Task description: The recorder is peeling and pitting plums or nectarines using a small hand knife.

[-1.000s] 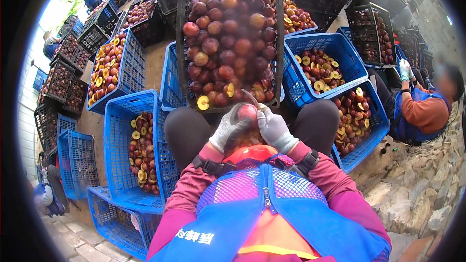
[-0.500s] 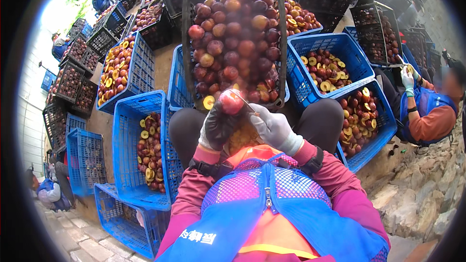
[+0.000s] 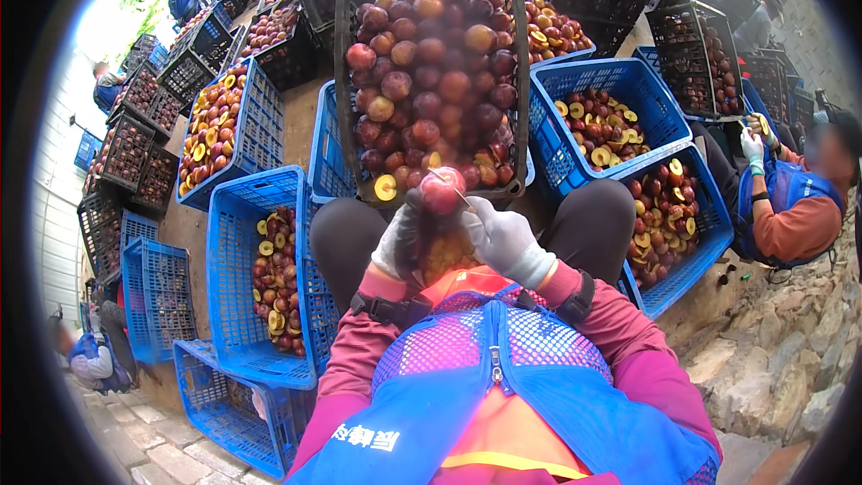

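My left hand point(image 3: 400, 235), in a grey glove with a dark palm, is closed round a red plum point(image 3: 438, 194) just above my lap. My right hand point(image 3: 503, 239), in a grey glove, grips a thin knife point(image 3: 458, 189) whose blade lies against the plum. Both hands are at the near edge of a black crate point(image 3: 345, 63) heaped with plums point(image 3: 426, 58), with a few cut yellow pieces point(image 3: 385, 187) among them. Below my hands a blurred yellowish pile point(image 3: 449, 256) shows between my knees. The knife's handle is hidden in my fingers.
Blue crates point(image 3: 235, 287) of halved plums stand left and right of me, with another blue crate point(image 3: 220, 413) lower left. Stacked black crates point(image 3: 682, 67) line the back and sides. A co-worker point(image 3: 790, 207) with gloved hands sits at my right; others work at the far left. A stone ledge point(image 3: 781, 350) lies lower right.
The plum in my left hand has risen and shifted a little left since a second earlier. The knife blade, earlier raised above it, now lies across it. The view has shifted slightly.
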Motion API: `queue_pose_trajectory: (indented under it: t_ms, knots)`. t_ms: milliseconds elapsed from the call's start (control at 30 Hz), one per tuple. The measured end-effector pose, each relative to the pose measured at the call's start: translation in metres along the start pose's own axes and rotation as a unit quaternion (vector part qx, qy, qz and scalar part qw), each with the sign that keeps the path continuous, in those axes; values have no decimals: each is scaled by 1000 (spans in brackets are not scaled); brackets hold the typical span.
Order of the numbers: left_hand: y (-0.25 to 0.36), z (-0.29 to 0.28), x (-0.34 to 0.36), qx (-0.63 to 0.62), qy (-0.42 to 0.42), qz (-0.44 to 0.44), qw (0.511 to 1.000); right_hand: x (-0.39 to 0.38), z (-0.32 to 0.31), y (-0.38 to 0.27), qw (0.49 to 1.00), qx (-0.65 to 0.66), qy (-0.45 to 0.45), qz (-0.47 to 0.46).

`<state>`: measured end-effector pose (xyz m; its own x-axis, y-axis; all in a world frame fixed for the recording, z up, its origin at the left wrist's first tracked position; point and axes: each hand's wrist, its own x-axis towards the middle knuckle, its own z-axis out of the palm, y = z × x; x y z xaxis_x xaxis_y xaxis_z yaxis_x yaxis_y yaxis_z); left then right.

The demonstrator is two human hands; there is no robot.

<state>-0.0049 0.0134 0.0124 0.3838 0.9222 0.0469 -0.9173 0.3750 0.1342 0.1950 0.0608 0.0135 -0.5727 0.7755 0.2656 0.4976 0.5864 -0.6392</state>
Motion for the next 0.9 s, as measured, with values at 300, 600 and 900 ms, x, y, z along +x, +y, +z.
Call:
queue_pose_trajectory:
  t_ms: [300, 600, 900]
  knots:
    - [-1, -37, 7, 292, 241, 226, 898, 4, 20, 0, 997, -55, -48, -13]
    - [4, -33, 5, 431, 320, 176, 825, -4, 25, 10, 994, -88, -68, -2]
    - [-3, -54, 9, 403, 341, 207, 824, -3, 27, 1, 996, -63, -66, -25]
